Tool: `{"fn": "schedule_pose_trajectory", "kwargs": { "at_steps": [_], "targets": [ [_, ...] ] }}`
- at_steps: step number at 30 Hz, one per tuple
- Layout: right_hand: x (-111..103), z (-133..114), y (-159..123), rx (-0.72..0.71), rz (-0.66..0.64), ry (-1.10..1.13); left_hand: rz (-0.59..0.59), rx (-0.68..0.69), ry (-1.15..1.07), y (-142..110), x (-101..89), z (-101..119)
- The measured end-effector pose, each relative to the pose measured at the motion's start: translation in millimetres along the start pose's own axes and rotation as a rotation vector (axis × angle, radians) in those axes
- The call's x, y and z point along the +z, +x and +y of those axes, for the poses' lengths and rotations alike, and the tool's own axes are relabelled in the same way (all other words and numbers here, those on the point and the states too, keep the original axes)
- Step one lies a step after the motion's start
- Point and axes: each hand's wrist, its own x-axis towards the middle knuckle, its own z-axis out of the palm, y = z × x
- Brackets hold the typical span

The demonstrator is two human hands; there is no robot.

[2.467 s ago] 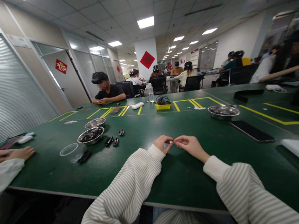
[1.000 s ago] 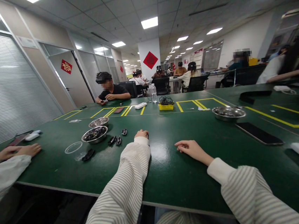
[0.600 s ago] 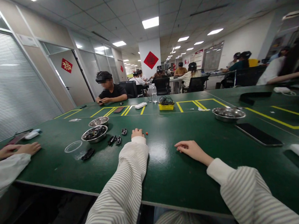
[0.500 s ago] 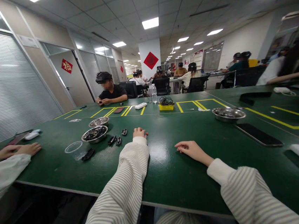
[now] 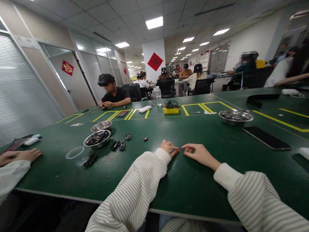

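Observation:
My left hand (image 5: 169, 148) is closed in a pinch on a small orange-tipped piece (image 5: 178, 151), just above or on the green table (image 5: 161, 188); most of the piece is hidden by the fingers. A short gap to the right, my right hand (image 5: 199, 154) rests near the table top, its fingers loosely bent and a little apart, with nothing visible in them. Farther forward lies a small red and dark piece (image 5: 146, 139). Several black plastic parts (image 5: 121, 145) lie left of it, beside a metal bowl (image 5: 108, 135) filled with dark parts.
A second metal bowl (image 5: 111, 124) stands behind the first. On the right are another metal bowl (image 5: 237, 123) and a black phone (image 5: 267, 138). A clear plastic lid (image 5: 75, 148) lies left. Farther back stand a yellow box (image 5: 172, 111) of cables and a bottle (image 5: 158, 97). A neighbour's hands (image 5: 28, 155) rest at far left.
My left hand has come back and to the right, bringing the orange-tipped piece close to my right hand. The small red and dark piece is now uncovered. My right hand has barely moved.

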Motion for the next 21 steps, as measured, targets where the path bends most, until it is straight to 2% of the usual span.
{"fn": "schedule_pose_trajectory", "kwargs": {
  "at_steps": [5,10,13,17,19,21],
  "targets": [
    [1.2,0.4,0.0,-0.009,-0.08,-0.091,-0.098,0.029,-0.091,-4.8,-3.4,19.9],
    [1.9,-0.9,-0.2,-0.004,-0.104,-0.112,-0.079,-0.039,-0.12,-0.4,-8.1,15.7],
    [1.5,-0.5,-0.4,0.001,-0.118,-0.104,0.02,-0.177,0.034,3.4,-18.1,-3.1],
    [1.4,0.7,-1.2,-0.005,-0.126,-0.09,0.211,-0.545,0.347,-0.4,-36.2,-46.1],
    [1.9,1.7,-1.5,-0.011,-0.121,-0.089,0.163,-0.715,0.38,-3.5,-41.6,-66.7],
    [2.7,2.8,-1.6,-0.018,-0.114,-0.09,0.074,-0.776,0.355,-4.3,-43.2,-80.6]
  ]
}}
